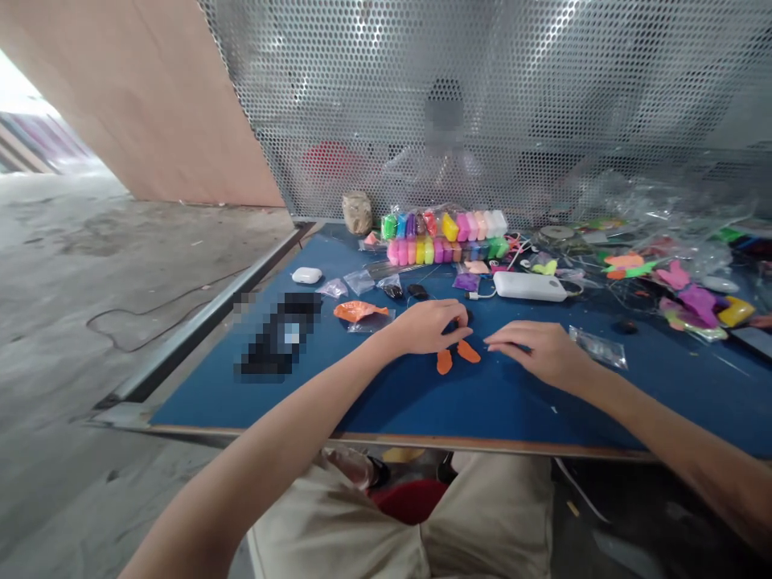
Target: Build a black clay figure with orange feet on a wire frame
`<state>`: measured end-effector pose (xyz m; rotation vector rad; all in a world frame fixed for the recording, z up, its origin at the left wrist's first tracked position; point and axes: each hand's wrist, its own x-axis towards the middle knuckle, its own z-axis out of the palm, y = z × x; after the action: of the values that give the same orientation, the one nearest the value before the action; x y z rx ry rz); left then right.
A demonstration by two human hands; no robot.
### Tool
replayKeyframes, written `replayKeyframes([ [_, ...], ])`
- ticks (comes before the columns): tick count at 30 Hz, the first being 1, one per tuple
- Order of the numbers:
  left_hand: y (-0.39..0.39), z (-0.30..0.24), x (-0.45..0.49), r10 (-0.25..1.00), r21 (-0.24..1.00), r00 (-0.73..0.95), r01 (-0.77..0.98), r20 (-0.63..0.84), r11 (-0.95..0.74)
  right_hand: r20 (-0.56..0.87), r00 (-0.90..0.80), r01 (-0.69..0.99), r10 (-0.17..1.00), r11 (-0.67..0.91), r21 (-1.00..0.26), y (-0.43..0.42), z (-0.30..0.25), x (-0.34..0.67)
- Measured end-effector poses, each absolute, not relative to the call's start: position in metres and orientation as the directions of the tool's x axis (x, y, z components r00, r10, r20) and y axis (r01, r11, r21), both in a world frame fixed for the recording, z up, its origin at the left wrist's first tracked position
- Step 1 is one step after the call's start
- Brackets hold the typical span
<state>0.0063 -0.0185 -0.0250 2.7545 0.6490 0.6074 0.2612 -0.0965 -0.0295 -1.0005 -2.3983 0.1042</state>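
My left hand (429,326) reaches in over the middle of the blue table, its fingers curled round toward the thumb. A small dark lump (466,318) shows partly at its fingertips; the fingers hide the rest. Just below that hand lie two flat orange clay pieces, one upright oval (445,362) and one slanted (468,352). To the right, my right hand (539,350) has its thumb and fingertips brought together. Whatever they pinch, if anything, is too small to make out. An opened orange clay packet (360,311) lies left of my left hand.
Rows of coloured clay packs (446,251) line the back, before a perforated metal screen (512,96). A white power bank (529,286) with a cable, a white earbud case (307,276) and a clear bag (598,347) lie around. Colourful clay shapes (693,297) crowd the right.
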Motion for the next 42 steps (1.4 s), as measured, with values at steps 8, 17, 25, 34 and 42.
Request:
replayKeyframes([
  [8, -0.014, -0.028, 0.004, 0.421, 0.366, 0.87, 0.316, 0.255, -0.875, 0.378, -0.579, 0.675, 0.723, 0.685, -0.274, -0.11, -0.037, 0.241],
  [17, -0.017, -0.03, 0.007, 0.443, 0.385, 0.867, 0.338, 0.228, -0.859, 0.353, -0.672, 0.692, 0.651, 0.722, -0.015, -0.116, -0.045, 0.238],
  [25, -0.016, -0.03, 0.006, 0.448, 0.422, 0.881, 0.352, 0.152, -0.836, 0.358, -0.679, 0.681, 0.64, 0.732, -0.016, -0.116, -0.04, 0.238],
  [34, -0.017, -0.031, 0.006, 0.47, 0.397, 0.874, 0.391, 0.124, -0.831, 0.387, -0.696, 0.694, 0.605, 0.706, 0.143, -0.119, -0.042, 0.235],
  [42, -0.02, -0.028, 0.006, 0.492, 0.382, 0.864, 0.421, 0.107, -0.823, 0.369, -0.725, 0.681, 0.582, 0.688, 0.251, -0.124, -0.042, 0.238],
])
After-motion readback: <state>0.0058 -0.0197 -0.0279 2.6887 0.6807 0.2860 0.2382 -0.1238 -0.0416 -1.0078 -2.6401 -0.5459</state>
